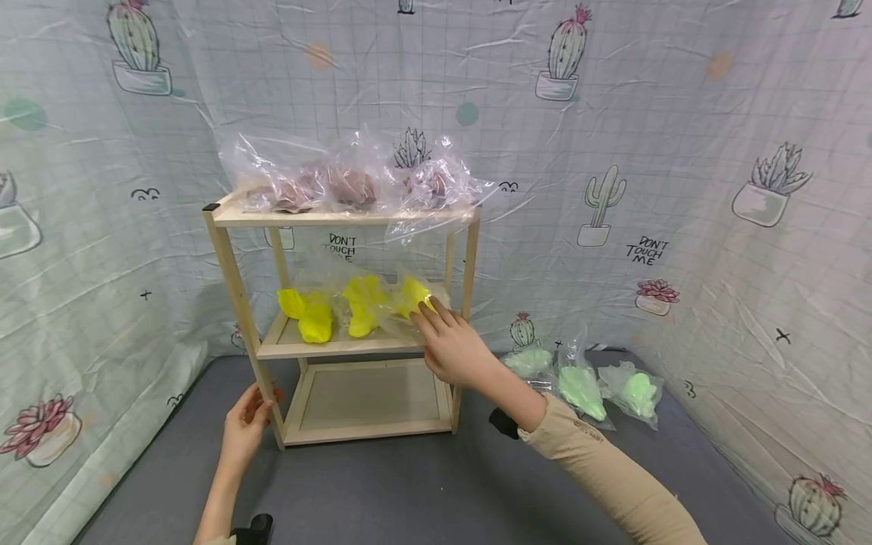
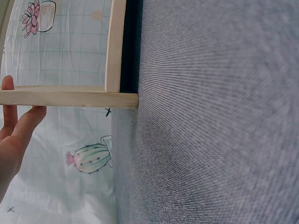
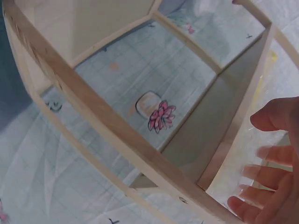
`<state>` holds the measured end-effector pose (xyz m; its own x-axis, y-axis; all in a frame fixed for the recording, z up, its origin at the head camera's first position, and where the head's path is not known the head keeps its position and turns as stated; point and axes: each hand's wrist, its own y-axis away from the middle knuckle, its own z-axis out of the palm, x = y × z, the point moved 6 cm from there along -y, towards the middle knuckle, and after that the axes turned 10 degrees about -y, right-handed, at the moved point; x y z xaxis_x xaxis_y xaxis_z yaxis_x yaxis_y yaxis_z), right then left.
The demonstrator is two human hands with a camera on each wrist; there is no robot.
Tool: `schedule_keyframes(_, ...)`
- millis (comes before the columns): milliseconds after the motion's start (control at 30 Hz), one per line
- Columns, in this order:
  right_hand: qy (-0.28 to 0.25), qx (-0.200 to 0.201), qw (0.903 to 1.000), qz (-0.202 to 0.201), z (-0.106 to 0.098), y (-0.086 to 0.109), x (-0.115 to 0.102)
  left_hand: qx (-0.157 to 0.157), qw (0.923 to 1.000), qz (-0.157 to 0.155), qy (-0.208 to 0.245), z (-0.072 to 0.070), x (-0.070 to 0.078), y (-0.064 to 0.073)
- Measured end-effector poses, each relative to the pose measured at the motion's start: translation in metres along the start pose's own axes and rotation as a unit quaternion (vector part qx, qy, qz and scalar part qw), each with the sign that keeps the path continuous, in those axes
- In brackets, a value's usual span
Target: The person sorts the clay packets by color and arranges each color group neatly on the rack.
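A small wooden shelf rack with three levels stands on the grey surface. My left hand holds its front left post low down; in the left wrist view, the fingers lie on both sides of the post. Clear bags with bright yellow contents line the middle shelf: a left one, a centre one and a right one. At the right yellow bag is my right hand, its fingers extended against the bag and partly hiding it. The right wrist view shows those fingers spread loosely beside clear plastic.
Clear bags with brownish-pink contents lie along the top shelf, their plastic overhanging the front right edge. Three bags with pale green contents rest on the grey surface right of the rack. A cactus-print sheet hangs behind and at the sides.
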<state>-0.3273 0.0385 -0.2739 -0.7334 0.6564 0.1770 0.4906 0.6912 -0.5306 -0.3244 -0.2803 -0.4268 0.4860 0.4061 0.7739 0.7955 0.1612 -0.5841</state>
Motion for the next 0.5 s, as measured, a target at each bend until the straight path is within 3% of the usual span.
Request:
schedule_keyframes(133, -0.035, 0.035, 0.9985, -0.025, -0.008, 0.015, -0.004, 0.002, 0.9999, -0.011, -0.004, 0.0, 0.009, 0.001)
schedule_keyframes(333, -0.064, 0.097, 0.9911, -0.064, -0.023, 0.045, -0.006, -0.001, 0.9999, -0.011, 0.005, 0.0, 0.009, 0.0)
schedule_keyframes(500, -0.072, 0.111, 0.9884, -0.075, -0.024, 0.072, -0.001, -0.004, 0.9999, -0.01, 0.011, 0.0, 0.008, 0.0)
